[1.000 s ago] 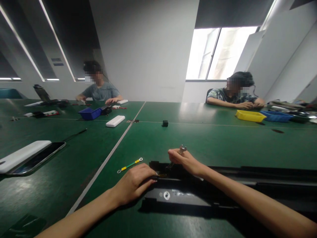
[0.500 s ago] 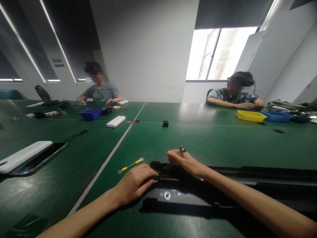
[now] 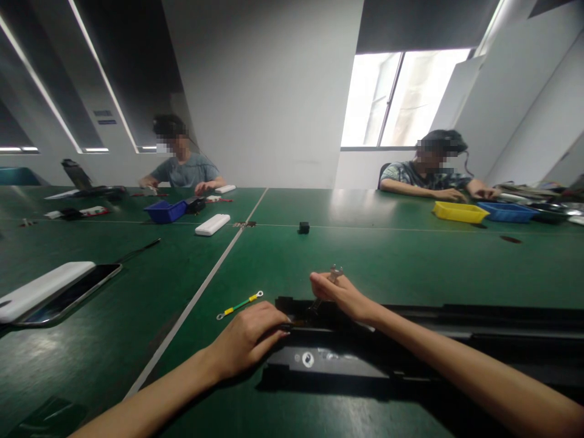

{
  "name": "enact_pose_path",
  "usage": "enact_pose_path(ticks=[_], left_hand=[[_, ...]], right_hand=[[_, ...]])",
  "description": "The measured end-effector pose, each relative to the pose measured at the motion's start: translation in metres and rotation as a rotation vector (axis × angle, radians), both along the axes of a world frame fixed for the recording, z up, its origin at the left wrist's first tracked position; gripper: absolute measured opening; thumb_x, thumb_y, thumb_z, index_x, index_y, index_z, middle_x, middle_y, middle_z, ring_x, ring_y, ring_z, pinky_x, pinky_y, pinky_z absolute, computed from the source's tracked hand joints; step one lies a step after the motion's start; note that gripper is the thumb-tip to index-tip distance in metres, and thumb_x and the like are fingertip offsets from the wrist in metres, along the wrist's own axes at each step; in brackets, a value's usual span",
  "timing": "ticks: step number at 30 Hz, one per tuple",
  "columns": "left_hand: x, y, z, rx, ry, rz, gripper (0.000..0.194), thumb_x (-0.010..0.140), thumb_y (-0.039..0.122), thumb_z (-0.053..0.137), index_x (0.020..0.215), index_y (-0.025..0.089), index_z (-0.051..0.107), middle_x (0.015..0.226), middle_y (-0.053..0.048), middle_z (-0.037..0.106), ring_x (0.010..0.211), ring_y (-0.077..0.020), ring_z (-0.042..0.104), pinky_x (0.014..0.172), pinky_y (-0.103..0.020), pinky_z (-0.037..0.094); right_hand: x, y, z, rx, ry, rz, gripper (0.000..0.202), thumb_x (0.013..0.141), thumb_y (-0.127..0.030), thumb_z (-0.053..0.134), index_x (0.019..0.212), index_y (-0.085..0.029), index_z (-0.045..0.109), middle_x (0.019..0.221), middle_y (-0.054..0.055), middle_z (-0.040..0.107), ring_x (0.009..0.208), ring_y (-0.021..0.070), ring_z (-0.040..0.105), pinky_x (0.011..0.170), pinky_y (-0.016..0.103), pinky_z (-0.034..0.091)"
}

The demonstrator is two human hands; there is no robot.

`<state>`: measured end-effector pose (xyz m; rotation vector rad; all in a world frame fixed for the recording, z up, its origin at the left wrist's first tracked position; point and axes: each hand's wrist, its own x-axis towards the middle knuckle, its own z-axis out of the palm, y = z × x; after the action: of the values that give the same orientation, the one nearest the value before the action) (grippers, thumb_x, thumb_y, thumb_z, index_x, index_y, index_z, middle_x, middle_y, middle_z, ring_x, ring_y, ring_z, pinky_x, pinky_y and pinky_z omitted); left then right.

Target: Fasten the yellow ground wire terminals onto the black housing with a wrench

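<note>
My right hand [image 3: 335, 296] is closed round a metal open-end wrench [image 3: 335, 274], whose forked end sticks up above the fist; its lower end reaches down toward the black metal housing [image 3: 337, 360]. At the left end of that long housing, my left hand [image 3: 253, 334] presses thumb and fingers together on its edge. Whatever those fingertips pinch is too small and covered to name. A short green-and-yellow grounding wire [image 3: 239, 305] with ring terminals at both ends lies on the table just beyond my left hand.
A phone [image 3: 73, 298] and a white power bank [image 3: 45, 289] lie at the left. Farther off are another white power bank [image 3: 212, 225], a small black block [image 3: 303, 227], and blue [image 3: 165, 212] and yellow [image 3: 460, 212] bins. Two people sit across the green table [image 3: 387, 255].
The wrench has turned slightly in my right hand and its lower end has shifted a little to the right. My left hand stays at the housing's end.
</note>
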<state>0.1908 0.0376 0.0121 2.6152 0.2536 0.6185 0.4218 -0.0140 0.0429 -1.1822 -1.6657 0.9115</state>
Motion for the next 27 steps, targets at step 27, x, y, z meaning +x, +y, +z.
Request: enact_pose_path(ticks=[27], left_hand=[[-0.0004, -0.0009, -0.0003, -0.017, 0.004, -0.001, 0.020, 0.095, 0.021, 0.044, 0.109, 0.016, 0.057, 0.097, -0.008, 0.063, 0.091, -0.0198, 0.056, 0.082, -0.032, 0.046]], right_hand=[[-0.0022, -0.0002, 0.0006, -0.001, -0.044, 0.042, 0.056, 0.087, -0.064, 0.036, 0.057, -0.017, 0.042, 0.055, -0.003, 0.035, 0.052, 0.0091, 0.031, 0.051, 0.025, 0.027]])
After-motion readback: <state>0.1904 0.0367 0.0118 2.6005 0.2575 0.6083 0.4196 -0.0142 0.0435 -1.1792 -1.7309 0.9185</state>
